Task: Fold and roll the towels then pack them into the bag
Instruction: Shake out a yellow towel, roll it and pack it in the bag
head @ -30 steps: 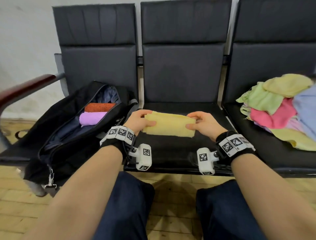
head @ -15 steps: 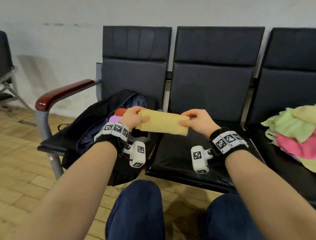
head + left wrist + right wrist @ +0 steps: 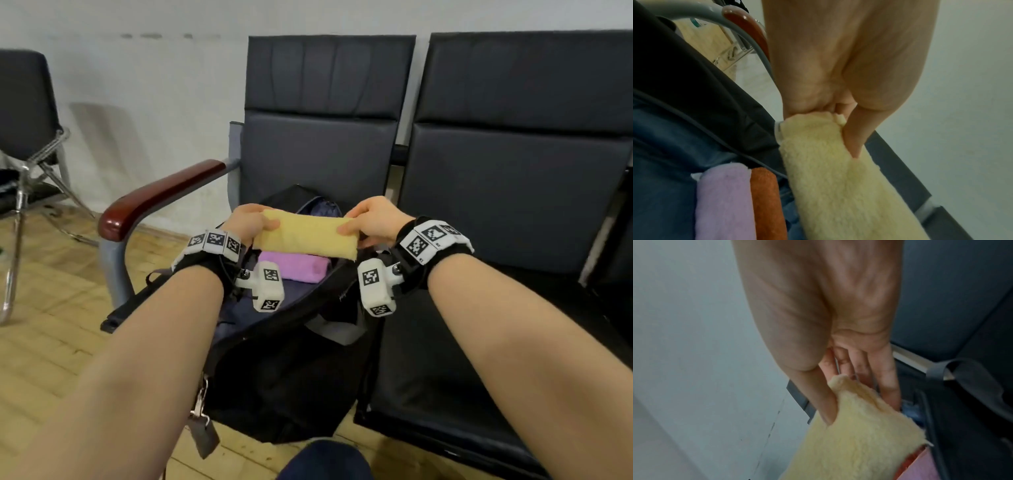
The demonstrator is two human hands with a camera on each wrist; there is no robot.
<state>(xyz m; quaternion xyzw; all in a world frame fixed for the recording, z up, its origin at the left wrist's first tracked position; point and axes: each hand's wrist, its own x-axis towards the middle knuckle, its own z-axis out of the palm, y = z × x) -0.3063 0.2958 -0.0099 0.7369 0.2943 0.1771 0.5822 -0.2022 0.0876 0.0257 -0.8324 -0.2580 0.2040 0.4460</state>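
Carried leftward from above the middle seat, the rolled pale-yellow fleece towel [image 3: 306,233] is now above the open black fabric bag [image 3: 291,359] on the armrest-side seat. Inside lie a lilac rolled towel [image 3: 295,267] and a rust-orange rolled towel [image 3: 767,204]. Left hand [image 3: 248,222] and right hand [image 3: 371,219] each pinch one end, thumb on top.

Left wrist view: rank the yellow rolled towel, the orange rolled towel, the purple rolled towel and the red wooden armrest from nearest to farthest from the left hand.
1. Yellow rolled towel: pinched in the left hand.
2. Orange rolled towel: in the bag, beside the yellow one.
3. Purple rolled towel: next over, beyond the orange.
The red wooden armrest lies behind the hand; its rank can't be told.
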